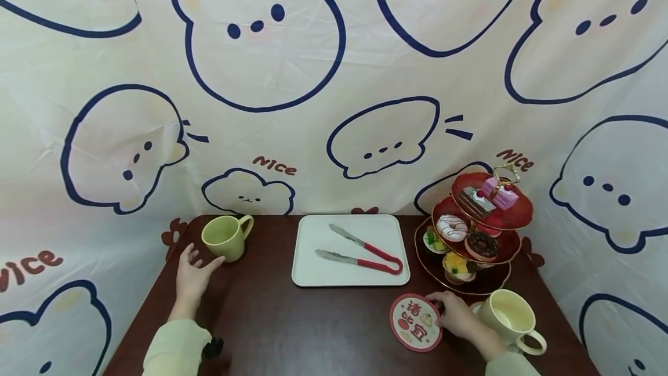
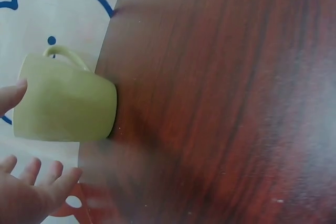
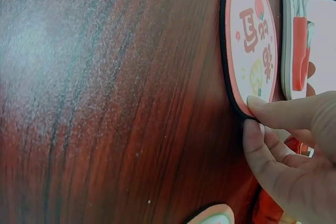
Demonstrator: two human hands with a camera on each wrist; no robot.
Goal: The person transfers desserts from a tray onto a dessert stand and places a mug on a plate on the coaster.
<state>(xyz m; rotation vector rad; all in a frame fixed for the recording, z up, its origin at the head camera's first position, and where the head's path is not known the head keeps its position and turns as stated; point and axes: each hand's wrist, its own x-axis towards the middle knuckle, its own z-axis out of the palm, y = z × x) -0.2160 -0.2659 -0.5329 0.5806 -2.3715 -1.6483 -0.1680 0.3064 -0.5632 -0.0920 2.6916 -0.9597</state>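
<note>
My left hand [image 1: 194, 274] is at the near side of a green mug [image 1: 223, 243], fingers spread and thumb apart from them. In the left wrist view the mug [image 2: 65, 100] stands between the thumb and the fingers, its handle on the far side. My right hand [image 1: 458, 317] pinches the edge of a round, red-rimmed coaster [image 1: 416, 322] between thumb and fingers. The right wrist view shows the coaster's [image 3: 252, 40] printed face and dark underside edge, held tilted. Just right of that hand stands a pale yellow mug [image 1: 508, 315] on another coaster [image 3: 218, 214].
A white tray [image 1: 305, 260] with red-handled tongs [image 1: 381, 266] lies at the back middle of the dark wooden table [image 1: 292, 329]. A three-tier red stand [image 1: 522, 213] with cakes, doughnuts and cupcakes is at the back right. A patterned cloth [image 1: 313, 149] hangs behind the table.
</note>
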